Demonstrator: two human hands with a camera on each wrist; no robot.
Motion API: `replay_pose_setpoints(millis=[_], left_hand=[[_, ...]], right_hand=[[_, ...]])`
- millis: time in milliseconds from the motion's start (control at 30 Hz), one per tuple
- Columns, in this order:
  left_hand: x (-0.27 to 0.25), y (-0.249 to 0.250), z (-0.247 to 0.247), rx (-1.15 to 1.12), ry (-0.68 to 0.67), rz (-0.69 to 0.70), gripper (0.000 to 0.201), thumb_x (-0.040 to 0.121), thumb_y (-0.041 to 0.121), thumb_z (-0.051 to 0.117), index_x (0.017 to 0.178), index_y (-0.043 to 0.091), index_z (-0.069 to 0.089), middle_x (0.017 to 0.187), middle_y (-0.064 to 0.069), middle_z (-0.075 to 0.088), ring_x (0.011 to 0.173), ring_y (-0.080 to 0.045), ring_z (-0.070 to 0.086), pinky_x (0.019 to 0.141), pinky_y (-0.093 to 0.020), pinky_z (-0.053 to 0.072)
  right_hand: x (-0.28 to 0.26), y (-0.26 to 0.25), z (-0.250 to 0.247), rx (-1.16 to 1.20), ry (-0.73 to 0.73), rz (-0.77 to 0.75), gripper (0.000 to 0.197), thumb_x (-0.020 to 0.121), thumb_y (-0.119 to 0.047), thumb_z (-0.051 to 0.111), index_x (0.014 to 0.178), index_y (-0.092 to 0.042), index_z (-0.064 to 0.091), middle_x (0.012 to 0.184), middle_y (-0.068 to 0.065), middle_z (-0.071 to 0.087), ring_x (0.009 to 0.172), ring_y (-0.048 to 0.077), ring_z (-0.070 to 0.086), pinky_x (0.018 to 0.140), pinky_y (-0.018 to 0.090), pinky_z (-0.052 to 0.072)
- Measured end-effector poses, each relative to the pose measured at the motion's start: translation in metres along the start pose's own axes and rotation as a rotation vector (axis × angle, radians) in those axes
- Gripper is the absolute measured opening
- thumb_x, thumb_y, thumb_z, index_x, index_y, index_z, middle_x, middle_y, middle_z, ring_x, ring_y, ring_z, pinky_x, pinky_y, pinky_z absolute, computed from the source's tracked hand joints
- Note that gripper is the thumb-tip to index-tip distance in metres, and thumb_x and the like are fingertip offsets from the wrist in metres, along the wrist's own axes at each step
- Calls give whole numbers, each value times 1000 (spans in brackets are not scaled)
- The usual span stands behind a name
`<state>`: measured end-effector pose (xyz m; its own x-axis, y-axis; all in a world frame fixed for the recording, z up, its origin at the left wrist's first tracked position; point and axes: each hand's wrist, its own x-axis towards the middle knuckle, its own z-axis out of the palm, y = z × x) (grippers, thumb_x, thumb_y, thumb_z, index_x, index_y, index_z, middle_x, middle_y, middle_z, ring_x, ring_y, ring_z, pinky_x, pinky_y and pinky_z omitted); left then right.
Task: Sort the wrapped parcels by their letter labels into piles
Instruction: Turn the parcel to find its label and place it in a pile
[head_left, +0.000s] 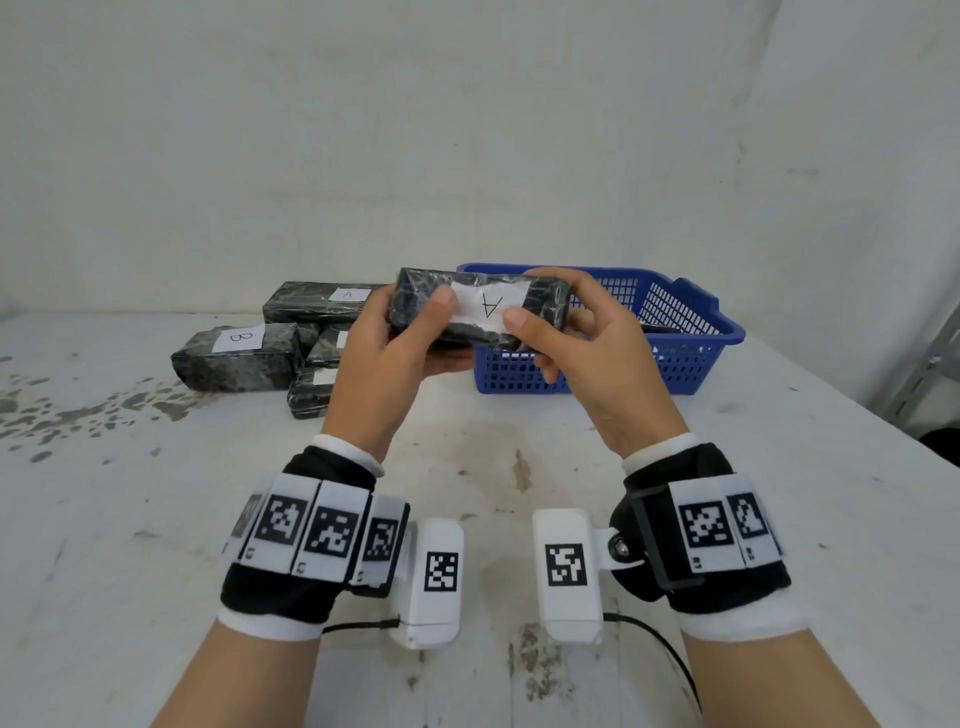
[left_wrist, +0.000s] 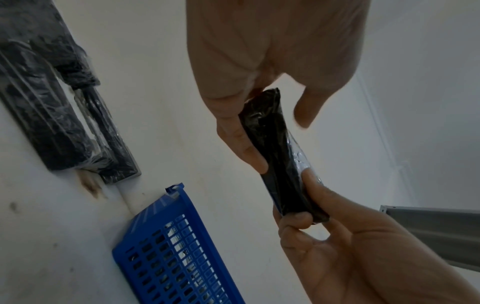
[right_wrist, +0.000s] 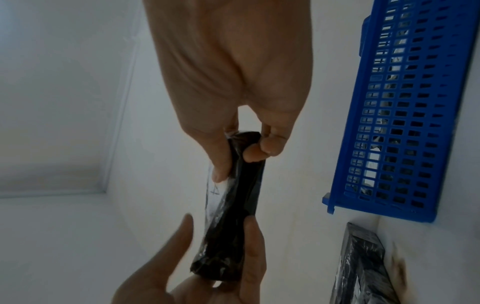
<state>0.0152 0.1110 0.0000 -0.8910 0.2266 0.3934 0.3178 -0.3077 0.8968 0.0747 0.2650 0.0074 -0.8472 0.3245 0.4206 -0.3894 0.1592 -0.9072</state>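
Both hands hold up a black plastic-wrapped parcel (head_left: 426, 306) above the table; its white label (head_left: 488, 306) reads A. My left hand (head_left: 400, 343) grips its left end, thumb in front, fingers behind. My right hand (head_left: 582, 343) pinches the right end, thumb on the label. The left wrist view shows the parcel (left_wrist: 275, 148) edge-on between both hands, as does the right wrist view (right_wrist: 233, 205). On the table at left lie a parcel labelled A (head_left: 322, 301), a parcel labelled B (head_left: 239, 353), and two more parcels (head_left: 311, 395) with labels partly hidden by my left hand.
A blue slotted basket (head_left: 685, 358) stands on the white table behind my right hand, with something dark inside it. The table (head_left: 493, 467) is stained and ends at the wall behind. A grey metal frame (head_left: 924, 374) stands past the right edge.
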Motion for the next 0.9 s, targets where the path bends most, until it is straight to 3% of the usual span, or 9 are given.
replay_pose_setpoints(millis=[100, 233, 367, 467, 567, 700, 800, 900], left_hand=[[0, 1, -2, -29, 1, -12, 19, 98, 18, 54, 110, 5, 62, 97, -10, 71, 77, -23, 71, 67, -29, 59], [1, 1, -2, -42, 4, -30, 25, 98, 23, 53, 109, 2, 62, 96, -13, 71, 72, -24, 71, 63, -29, 59], [2, -2, -3, -16, 16, -34, 26, 95, 22, 58, 111, 1, 60, 99, -13, 71, 73, -24, 70, 64, -31, 60], [0, -2, -1, 81, 15, 5, 34, 89, 26, 67, 113, 2, 60, 97, -11, 73, 72, -23, 71, 65, -30, 60], [-1, -1, -1, 130, 22, 14, 31, 88, 30, 67, 109, 8, 59, 90, -8, 73, 65, -19, 70, 60, -29, 59], [-2, 1, -2, 172, 29, 35, 26, 88, 34, 67, 100, 15, 55, 88, -13, 70, 61, -23, 62, 53, -29, 56], [-2, 1, -3, 175, 22, 69, 26, 90, 35, 64, 99, 13, 52, 85, -11, 63, 60, -24, 56, 47, -27, 48], [-3, 3, -2, 119, -13, 85, 29, 86, 32, 67, 103, 13, 53, 86, -6, 63, 70, -22, 62, 61, -36, 55]], right_hand=[[1, -1, -3, 67, -20, 34, 20, 96, -19, 64, 116, -19, 68, 97, 12, 74, 60, 11, 58, 57, 22, 51], [1, 0, -4, 48, -3, 47, 19, 98, -23, 62, 114, -15, 69, 95, 10, 73, 56, 12, 55, 51, 22, 47], [0, -2, -2, 5, 17, 35, 13, 95, -29, 65, 102, -18, 68, 93, 11, 73, 53, 7, 55, 49, 19, 45], [-2, -2, 2, -7, 21, 10, 12, 92, -31, 69, 97, -21, 68, 94, 10, 73, 65, 3, 62, 50, 14, 44], [-2, 0, 4, -18, 43, 3, 11, 90, -33, 72, 95, -23, 68, 94, 8, 74, 72, 7, 65, 51, 15, 44], [-2, 0, 5, -13, 22, -31, 8, 88, -30, 74, 91, -28, 67, 92, 1, 74, 81, 11, 71, 60, 19, 51], [-3, -3, 5, 0, -17, -72, 10, 88, -22, 74, 93, -22, 66, 86, -4, 71, 79, 9, 69, 63, 15, 51], [-2, 0, 6, -35, -40, -120, 14, 88, -17, 75, 95, -24, 65, 105, 7, 70, 92, 16, 71, 81, 25, 57]])
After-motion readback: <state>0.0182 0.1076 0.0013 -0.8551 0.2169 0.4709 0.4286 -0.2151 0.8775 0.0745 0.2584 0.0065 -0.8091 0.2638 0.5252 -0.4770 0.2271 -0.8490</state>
